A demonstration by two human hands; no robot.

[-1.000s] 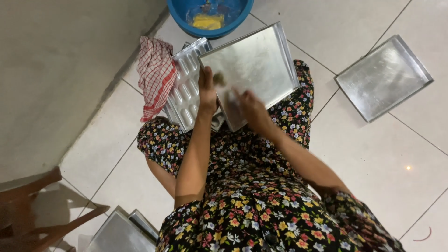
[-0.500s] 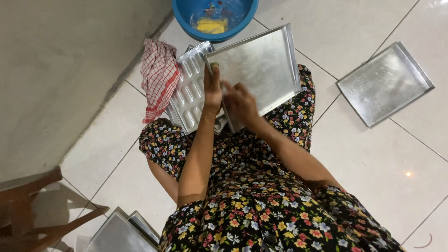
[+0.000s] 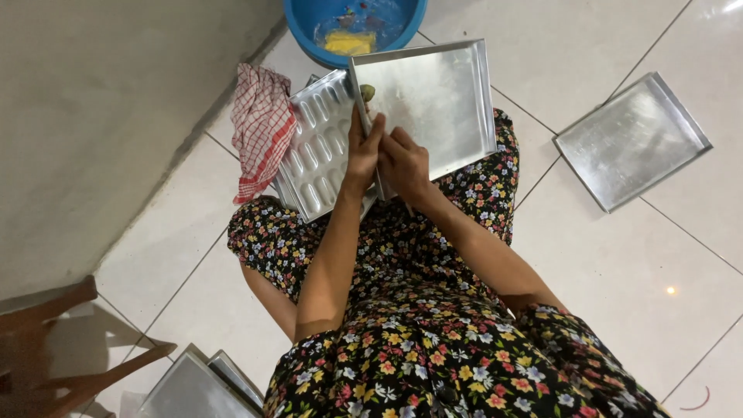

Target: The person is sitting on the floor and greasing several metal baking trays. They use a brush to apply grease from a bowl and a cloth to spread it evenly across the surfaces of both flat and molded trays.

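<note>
A square metal baking tray rests tilted on my lap, over my flowered dress. My left hand grips its left edge, fingers stretched up along the rim. My right hand is pressed right beside it at the tray's near left corner, fingers curled over the edge. A small greenish lump sits at the tray's left rim just beyond my left fingertips. Under the tray's left side lies a metal mould pan with rows of oval hollows.
A blue basin holding water and something yellow stands ahead. A red checked cloth lies left of the mould pan. Another metal tray lies on the tiles at right. More trays and a wooden stool are at lower left.
My right hand has slid from the tray's surface back to its near left corner, close against my left hand. The tray has shifted slightly right on my lap.
</note>
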